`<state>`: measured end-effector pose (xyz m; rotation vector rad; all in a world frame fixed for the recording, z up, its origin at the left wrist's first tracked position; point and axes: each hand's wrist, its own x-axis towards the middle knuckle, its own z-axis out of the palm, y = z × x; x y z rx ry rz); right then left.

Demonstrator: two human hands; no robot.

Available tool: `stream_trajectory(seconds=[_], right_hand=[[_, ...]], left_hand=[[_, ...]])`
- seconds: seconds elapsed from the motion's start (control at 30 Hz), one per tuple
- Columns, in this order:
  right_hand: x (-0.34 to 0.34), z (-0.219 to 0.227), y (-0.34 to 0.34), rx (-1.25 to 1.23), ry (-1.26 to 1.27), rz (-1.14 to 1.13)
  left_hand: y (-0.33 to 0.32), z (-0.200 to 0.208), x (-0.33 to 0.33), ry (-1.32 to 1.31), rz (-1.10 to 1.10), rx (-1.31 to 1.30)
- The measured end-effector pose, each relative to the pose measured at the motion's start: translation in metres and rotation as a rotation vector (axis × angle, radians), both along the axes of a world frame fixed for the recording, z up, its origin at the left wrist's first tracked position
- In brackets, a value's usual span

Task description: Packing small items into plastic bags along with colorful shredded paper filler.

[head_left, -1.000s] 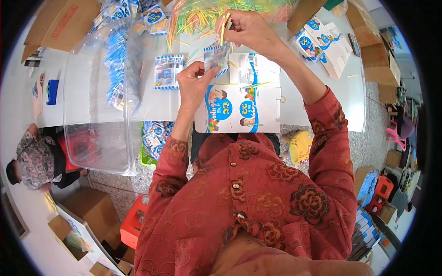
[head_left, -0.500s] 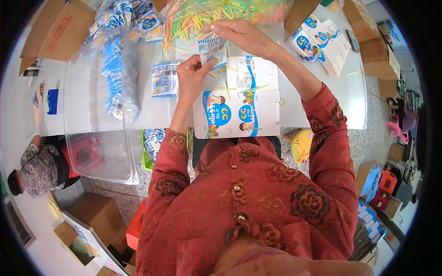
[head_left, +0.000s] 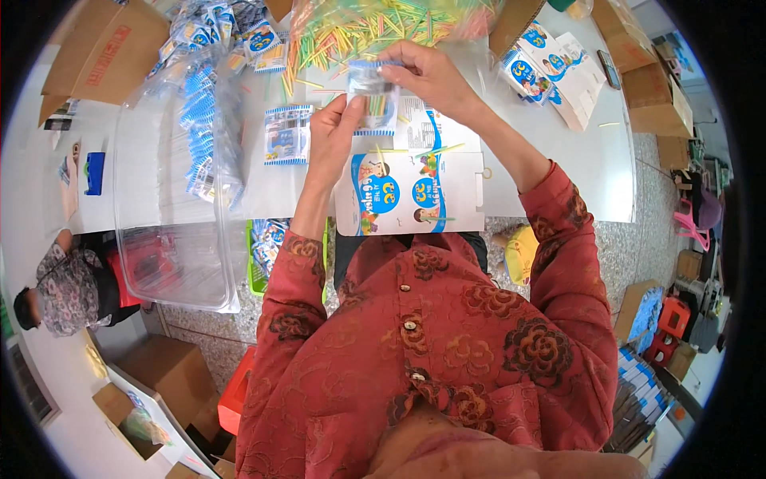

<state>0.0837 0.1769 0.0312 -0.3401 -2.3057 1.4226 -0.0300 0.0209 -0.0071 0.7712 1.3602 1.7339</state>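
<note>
Between my hands is a small clear packet with blue striped ends and thin coloured straws inside. My left hand pinches its left side between thumb and fingers. At its upper right corner my right hand is closed on the edge. Beneath and nearer to me lies a flattened white and blue printed carton with a few loose straws on it. Another packet lies flat on the white table, left of my left hand. Beyond my hands is a heap of yellow, green and pink straws in a plastic bag.
On the left a clear plastic tub overhangs the table edge, with a row of packets nearby. Printed cartons and a phone lie at the right. A green basket stands below. Another person sits far left.
My right hand has gone from stretched above the packet to gripping its upper right corner. The packet has turned slightly and shows straws inside. My left hand still pinches it.
</note>
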Motion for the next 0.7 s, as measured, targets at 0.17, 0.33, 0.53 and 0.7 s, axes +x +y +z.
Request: stream_trajectory(seconds=[0.17, 0.33, 0.53, 0.7], right_hand=[[0.01, 0.009, -0.012, 0.027, 0.006, -0.052], [0.008, 0.004, -0.013, -0.281, 0.115, -0.027], [0.023, -0.012, -0.013, -0.21, -0.011, 0.051], [0.043, -0.009, -0.026, -0.053, -0.069, 0.015]], left_hand=[[-0.003, 0.006, 0.008, 0.117, 0.095, 0.027], [-0.005, 0.005, 0.008, 0.112, 0.229, 0.1], [0.001, 0.021, 0.024, 0.097, 0.15, 0.077], [-0.014, 0.015, 0.027, 0.497, 0.027, -0.202]])
